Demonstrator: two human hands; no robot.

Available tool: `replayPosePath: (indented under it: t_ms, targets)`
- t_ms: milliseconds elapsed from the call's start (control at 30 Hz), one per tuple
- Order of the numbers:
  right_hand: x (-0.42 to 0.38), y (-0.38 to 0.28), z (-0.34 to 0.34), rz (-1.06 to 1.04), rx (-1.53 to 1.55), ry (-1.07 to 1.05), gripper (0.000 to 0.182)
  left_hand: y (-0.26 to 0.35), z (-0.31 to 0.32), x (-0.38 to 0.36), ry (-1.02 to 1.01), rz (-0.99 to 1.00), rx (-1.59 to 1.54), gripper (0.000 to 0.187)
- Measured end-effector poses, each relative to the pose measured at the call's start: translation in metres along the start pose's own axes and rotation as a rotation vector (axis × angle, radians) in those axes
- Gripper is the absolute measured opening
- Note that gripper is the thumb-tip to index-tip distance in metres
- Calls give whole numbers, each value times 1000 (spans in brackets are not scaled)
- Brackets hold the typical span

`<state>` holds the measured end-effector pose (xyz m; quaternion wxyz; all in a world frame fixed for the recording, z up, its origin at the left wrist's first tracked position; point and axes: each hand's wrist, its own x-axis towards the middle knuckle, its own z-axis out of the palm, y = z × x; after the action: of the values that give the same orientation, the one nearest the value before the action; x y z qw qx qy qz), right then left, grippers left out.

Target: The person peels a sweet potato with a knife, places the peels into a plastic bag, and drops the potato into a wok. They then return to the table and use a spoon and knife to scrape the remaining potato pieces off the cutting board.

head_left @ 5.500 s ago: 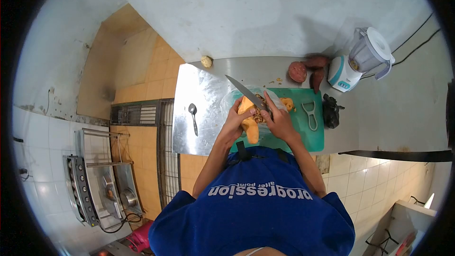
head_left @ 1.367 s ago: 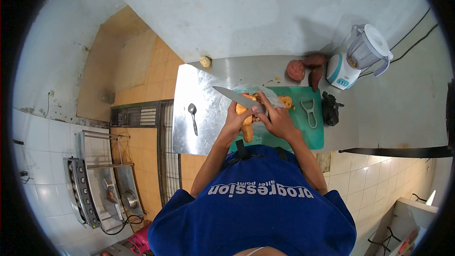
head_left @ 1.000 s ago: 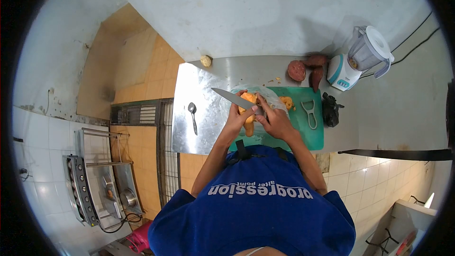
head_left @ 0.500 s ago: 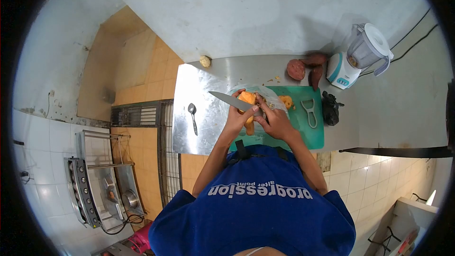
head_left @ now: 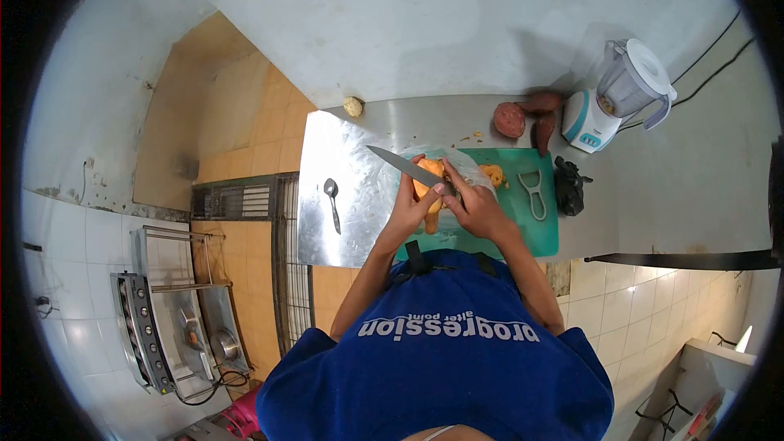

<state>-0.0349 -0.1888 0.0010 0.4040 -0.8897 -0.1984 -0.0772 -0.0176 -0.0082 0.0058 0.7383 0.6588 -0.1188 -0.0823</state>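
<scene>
My left hand (head_left: 406, 214) is closed around a peeled orange sweet potato (head_left: 430, 168), held above the green cutting board (head_left: 545, 233). In my right hand (head_left: 478, 211) is a kitchen knife (head_left: 400, 162), its blade slanting up and left across the sweet potato. The knife's handle is mostly hidden by my fingers. Beneath my hands a clear plastic bag (head_left: 482, 177) lies on the board. Another orange piece (head_left: 432, 224) shows just below my left thumb. Right of the bag are orange pieces (head_left: 493, 173), and further right lies a white peeler (head_left: 534, 194).
A spoon (head_left: 332, 204) lies on the metal table (head_left: 359, 237) at left, with a small pale lump (head_left: 353, 106) at the back edge. Unpeeled sweet potatoes (head_left: 510, 120), a blender (head_left: 616, 98) and a black plastic bag (head_left: 571, 186) stand at right.
The knife has shifted slightly to the right and its blade slants more steeply. The sweet potato has turned a little in my left hand.
</scene>
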Motion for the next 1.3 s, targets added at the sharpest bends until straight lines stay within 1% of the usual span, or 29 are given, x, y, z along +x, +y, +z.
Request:
replayPosePath:
  t_ms: [33,100,167,200,233,267,300,367,433,467,500,533,567,700,733,767,833,867,900,967,1000,1067,1100,1167,1200,1233,1267,1300]
  targets:
    - [0,0,0,-27,-11,19,69,1,1,1,7,85,41,59]
    - [-1,-2,-1,-53,-20,37,69,5,1,1,-2,82,46,61]
    - [0,-7,-6,62,-30,-44,69,4,-1,0,-13,78,50,62]
    - [1,-6,-5,62,-31,-41,69,2,-2,1,-3,28,62,61]
    - [4,-5,-3,9,-69,42,69,0,-3,2,8,-21,75,60]
    - [4,-4,-2,-43,-106,123,69,-2,-2,3,7,-21,75,60]
    - [5,-5,-3,-43,-107,124,69,-2,1,3,17,-18,33,59]
    - [6,-8,-6,66,-92,47,69,-1,6,5,25,-12,-8,58]
    - [4,-8,-5,92,-49,14,68,3,10,3,75,47,2,57]
    - [3,-8,-3,118,-5,-20,68,7,8,1,78,45,2,57]
    - [2,-3,0,118,-5,-22,68,10,6,0,35,14,-4,57]
    - [1,2,4,30,-25,33,68,11,4,0,-9,-16,-12,57]
    - [0,6,7,-58,-45,87,68,10,3,0,-7,-17,-12,57]
    - [1,0,0,-49,-83,69,68,-4,0,3,3,45,32,54]
    - [4,-3,-4,20,-74,41,69,-6,0,4,20,57,27,53]
    - [5,-6,-5,90,-64,13,69,-9,1,3,18,55,27,53]
    - [5,-6,-6,111,-55,-3,70,-10,3,3,20,-14,-33,51]
    - [6,-6,-6,128,-48,-20,71,-10,3,3,19,-14,-31,51]
    - [4,-3,-3,128,-46,-19,71,-5,3,2,23,-20,-25,51]
    - [0,4,4,27,-2,9,71,2,3,0,31,-27,-21,51]
    - [0,-1,0,26,-2,6,71,5,3,-1,13,-19,-35,51]
    - [1,-12,-9,127,69,-144,71,4,2,-2,-4,-14,-50,51]
    - [1,-9,-7,127,69,-146,71,3,2,-2,4,-6,-8,52]
    - [0,-2,-2,18,-78,-34,70,0,2,-2,12,2,33,53]
    - [0,-4,-3,18,-79,-34,70,1,2,-2,39,5,24,52]
    - [1,-6,-5,66,-75,-43,70,2,3,-2,64,9,16,51]
    - [2,-8,-5,114,-72,-51,70,-2,4,-1,62,10,16,51]
    - [3,-7,-3,112,-70,-52,70,-5,5,0,63,30,10,51]
